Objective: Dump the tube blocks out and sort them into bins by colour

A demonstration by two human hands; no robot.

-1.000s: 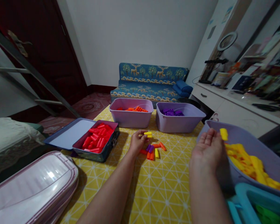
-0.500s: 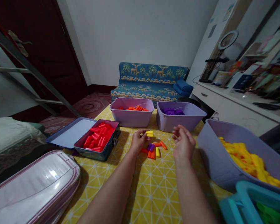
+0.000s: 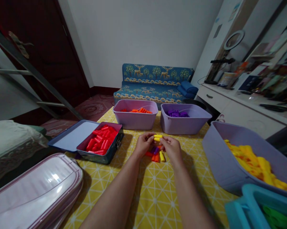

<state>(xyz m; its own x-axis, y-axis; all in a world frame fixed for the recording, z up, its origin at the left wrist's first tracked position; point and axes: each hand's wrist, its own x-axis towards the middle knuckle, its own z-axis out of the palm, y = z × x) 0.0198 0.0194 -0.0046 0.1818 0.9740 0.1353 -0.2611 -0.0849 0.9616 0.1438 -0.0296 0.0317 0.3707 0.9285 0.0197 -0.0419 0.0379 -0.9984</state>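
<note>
My left hand [image 3: 143, 145] and my right hand [image 3: 171, 147] meet over the yellow tablecloth [image 3: 155, 194]. Both pinch two small yellow pegs [image 3: 157, 137] stacked between their fingertips, the left from the left end, the right from the right end. Just below the hands lies a small pile of loose pegs [image 3: 156, 155] in orange, purple, red and yellow. The fingers of both hands are curled closed.
A lilac bin with orange pegs [image 3: 134, 115] and one with purple pegs [image 3: 183, 119] stand behind. An open tin of red pegs [image 3: 100, 142] sits left, a tilted bin of yellow pegs [image 3: 248, 157] right, a teal bin [image 3: 258, 206] and a pink case [image 3: 35, 190] near me.
My right hand dropped a yellow peg into the right bin, then swung left across the cloth to meet my left hand at the yellow pegs. My left hand barely moved.
</note>
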